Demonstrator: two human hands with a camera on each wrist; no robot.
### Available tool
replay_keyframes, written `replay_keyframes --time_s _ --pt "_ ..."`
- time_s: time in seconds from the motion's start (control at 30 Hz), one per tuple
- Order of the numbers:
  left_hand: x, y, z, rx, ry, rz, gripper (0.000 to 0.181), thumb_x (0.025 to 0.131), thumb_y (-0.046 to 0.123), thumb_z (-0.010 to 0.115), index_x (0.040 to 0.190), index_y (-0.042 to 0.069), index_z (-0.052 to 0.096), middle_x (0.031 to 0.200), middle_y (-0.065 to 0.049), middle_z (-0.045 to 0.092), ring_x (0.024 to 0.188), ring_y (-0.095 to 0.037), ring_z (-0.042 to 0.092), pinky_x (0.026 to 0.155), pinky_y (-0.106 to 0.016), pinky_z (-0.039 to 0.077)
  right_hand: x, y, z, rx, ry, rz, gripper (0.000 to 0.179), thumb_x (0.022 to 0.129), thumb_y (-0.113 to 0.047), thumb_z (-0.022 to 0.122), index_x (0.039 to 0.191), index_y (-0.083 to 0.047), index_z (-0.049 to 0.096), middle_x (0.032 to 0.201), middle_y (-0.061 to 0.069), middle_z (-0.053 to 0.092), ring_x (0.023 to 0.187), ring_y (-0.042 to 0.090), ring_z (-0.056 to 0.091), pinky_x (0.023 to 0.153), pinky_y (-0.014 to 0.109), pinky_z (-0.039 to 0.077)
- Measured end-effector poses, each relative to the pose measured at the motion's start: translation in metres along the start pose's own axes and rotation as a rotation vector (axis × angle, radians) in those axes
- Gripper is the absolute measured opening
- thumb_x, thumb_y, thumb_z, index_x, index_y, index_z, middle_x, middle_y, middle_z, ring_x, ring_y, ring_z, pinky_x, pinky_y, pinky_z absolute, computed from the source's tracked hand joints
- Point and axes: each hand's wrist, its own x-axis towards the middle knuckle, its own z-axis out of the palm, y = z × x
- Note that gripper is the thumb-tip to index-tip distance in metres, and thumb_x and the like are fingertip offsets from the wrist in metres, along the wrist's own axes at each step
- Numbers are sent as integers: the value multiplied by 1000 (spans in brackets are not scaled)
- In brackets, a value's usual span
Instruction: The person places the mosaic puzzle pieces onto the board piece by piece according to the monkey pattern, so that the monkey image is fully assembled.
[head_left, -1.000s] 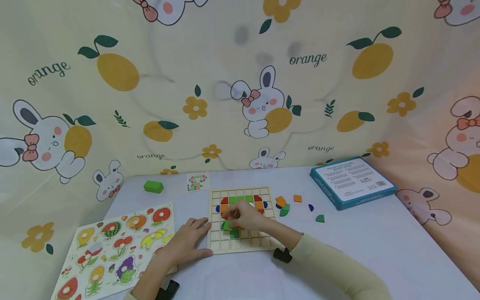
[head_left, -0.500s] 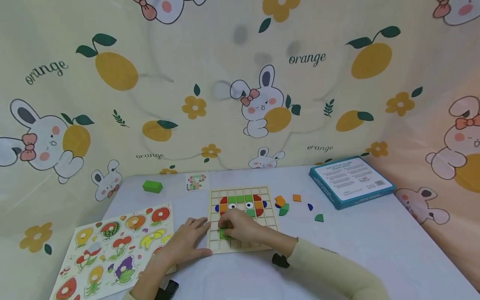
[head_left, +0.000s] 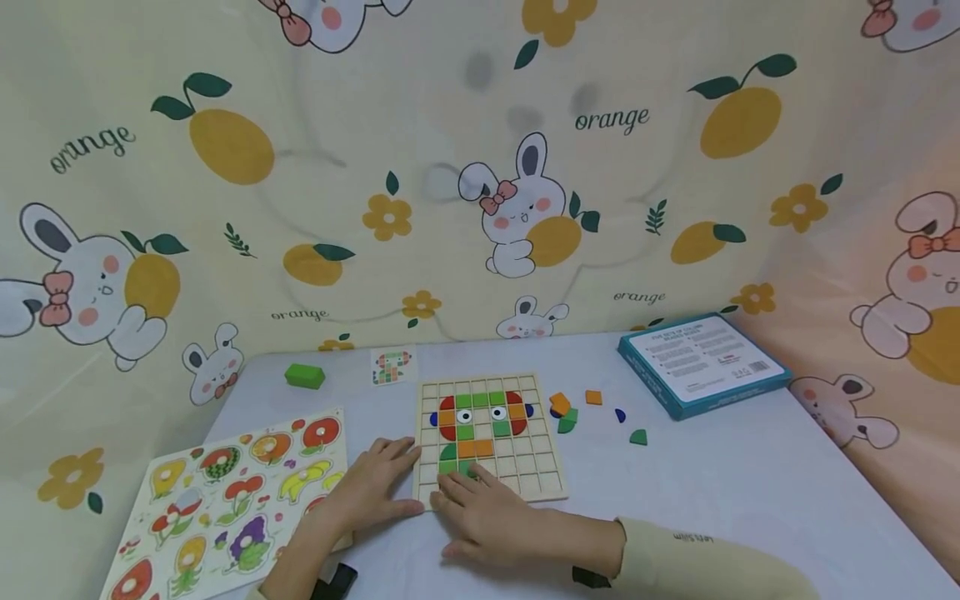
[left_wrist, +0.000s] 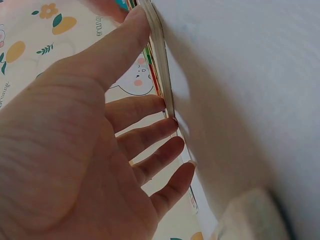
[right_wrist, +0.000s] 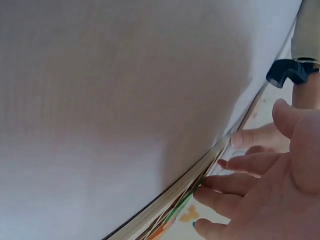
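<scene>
A wooden grid board lies on the table, carrying a pattern of coloured tiles with two eye tiles. My left hand rests at the board's left side, fingers extended. In the left wrist view its thumb and fingertips reach the board's edge. My right hand is spread over the board's front edge, holding nothing, fingertips close to the lower green tiles. Orange tiles and a green rounded tile lie just above these. In the right wrist view the right fingers extend along the board.
Loose orange, green and blue tiles lie right of the board. A fruit puzzle board is at the left. Behind stand a green block, a pattern card and a blue-edged box.
My right hand has set a green square tile into the board's lower left, let it go and drawn back toward the front edge, fingers now spread. My left hand has stayed put.
</scene>
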Motion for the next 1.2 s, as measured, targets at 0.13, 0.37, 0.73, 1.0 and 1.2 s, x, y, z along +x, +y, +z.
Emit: replay_keyframes --time_s 0.13,0.37,0.73,1.0,1.2 --pt "-1 -1 0 -3 -5 0 84 80 55 77 143 5 53 149 -17 46 129 -36 45 103 -56 42 -2 9 -3 106 7 55 68 101 -55 45 153 -11 39 159 12 34 147 27 30 117 55 22" --pt "1 0 -1 0 -14 -14 84 80 55 77 144 6 53 150 -15 45 130 -35 43 104 -55 42 -12 78 -11 250 289 358 36 94 -21 71 125 -5 67 130 15 62 122 34 54 104 62 37" --pt "0 0 1 6 -17 -23 85 79 57 77 144 6 53 150 -14 46 130 -35 44 103 -55 42 -40 168 2 497 403 738 18 84 3 74 102 -2 72 95 10 61 88 25 55 80 43 51" --pt "0 0 2 12 -7 -15 85 80 57 77 144 6 53 149 -14 47 129 -34 45 102 -54 43 -39 170 3 499 369 746 22 83 4 76 103 0 71 92 10 59 83 24 53 79 41 51" --pt "0 1 1 13 -10 -17 85 80 57 77 144 6 53 149 -14 47 129 -34 44 102 -54 43 -38 167 0 508 330 783 17 85 1 76 101 0 73 93 10 58 85 24 53 81 40 50"
